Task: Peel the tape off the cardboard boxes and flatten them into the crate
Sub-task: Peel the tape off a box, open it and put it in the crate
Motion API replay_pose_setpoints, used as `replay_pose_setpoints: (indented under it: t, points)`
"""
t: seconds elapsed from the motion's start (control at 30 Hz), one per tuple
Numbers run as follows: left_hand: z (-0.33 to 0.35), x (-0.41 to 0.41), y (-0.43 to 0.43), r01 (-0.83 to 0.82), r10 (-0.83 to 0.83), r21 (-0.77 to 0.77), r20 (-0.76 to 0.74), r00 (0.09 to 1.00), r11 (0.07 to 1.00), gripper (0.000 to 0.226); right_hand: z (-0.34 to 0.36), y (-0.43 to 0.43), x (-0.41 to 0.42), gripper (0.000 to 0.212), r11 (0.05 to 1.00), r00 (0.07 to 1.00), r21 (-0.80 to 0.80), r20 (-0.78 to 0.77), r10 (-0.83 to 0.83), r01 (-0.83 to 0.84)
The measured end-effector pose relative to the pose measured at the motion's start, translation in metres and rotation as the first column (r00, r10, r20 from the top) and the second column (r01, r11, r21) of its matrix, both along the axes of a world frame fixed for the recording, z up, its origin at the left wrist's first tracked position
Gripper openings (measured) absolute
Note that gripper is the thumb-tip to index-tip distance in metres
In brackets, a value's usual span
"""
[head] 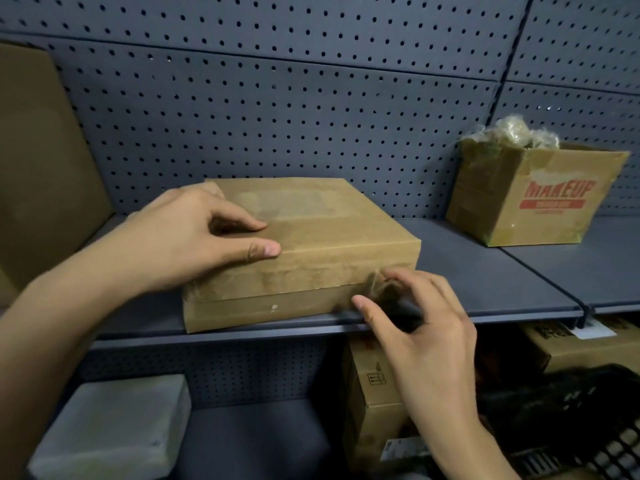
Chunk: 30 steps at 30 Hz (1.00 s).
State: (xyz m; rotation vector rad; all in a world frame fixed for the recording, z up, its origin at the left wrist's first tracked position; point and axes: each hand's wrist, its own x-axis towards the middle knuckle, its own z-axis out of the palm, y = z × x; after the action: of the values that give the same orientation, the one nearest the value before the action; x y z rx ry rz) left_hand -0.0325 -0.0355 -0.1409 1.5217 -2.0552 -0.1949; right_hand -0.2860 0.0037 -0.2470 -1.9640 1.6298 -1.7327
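Observation:
A flat brown cardboard box (322, 244), sealed with clear tape, lies on the grey shelf (485, 278) near its front edge. My left hand (194, 237) rests on the box's top left part and holds it down, thumb along the front top edge. My right hand (415, 317) is at the box's front right corner, where its fingertips pinch a crumpled, lifted end of clear tape (375, 284). A black crate (588, 427) shows at the bottom right, on the level below.
An open "MAKEUP" cardboard box (530, 202) stuffed with crumpled tape stands at the back right of the shelf. A large cardboard sheet (41, 174) leans at the left. Below are a grey block (114, 424) and more cardboard boxes (374, 393). Pegboard backs the shelf.

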Motion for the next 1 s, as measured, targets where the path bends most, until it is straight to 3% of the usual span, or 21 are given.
replay_pose_setpoints:
  t: [0.1,0.27,0.57,0.73,0.87,1.0]
  points:
    - [-0.003,-0.004,0.002,-0.032,0.032,-0.009,0.001,0.999,0.999,0.061,0.004,-0.004,0.005,0.028,0.998,0.999,-0.033,0.013,-0.052,0.052]
    - [-0.003,-0.010,0.003,-0.076,0.075,0.016,0.050,0.996,0.997,0.074,0.002,-0.011,0.005,0.015,0.979,0.996,-0.188,-0.042,-0.085,0.075]
    - [-0.008,-0.021,0.005,-0.131,0.132,0.017,-0.032,0.991,0.991,0.076,-0.012,0.007,0.014,0.031,0.978,0.944,-0.134,0.269,0.192,-0.161]
    - [-0.010,-0.027,0.006,-0.183,0.184,0.013,-0.072,0.980,0.983,0.073,-0.020,0.024,0.036,0.024,0.949,0.942,-0.184,0.173,0.289,-0.257]
    - [-0.015,-0.034,0.007,-0.253,0.253,0.000,-0.012,0.967,0.968,0.069,-0.016,0.021,0.027,0.023,0.963,0.937,-0.170,0.249,0.246,-0.208]
    - [-0.019,-0.049,0.010,-0.296,0.300,-0.074,0.059,0.952,0.952,0.065,-0.006,0.004,0.013,0.048,0.994,0.964,-0.007,0.243,0.106,-0.107]
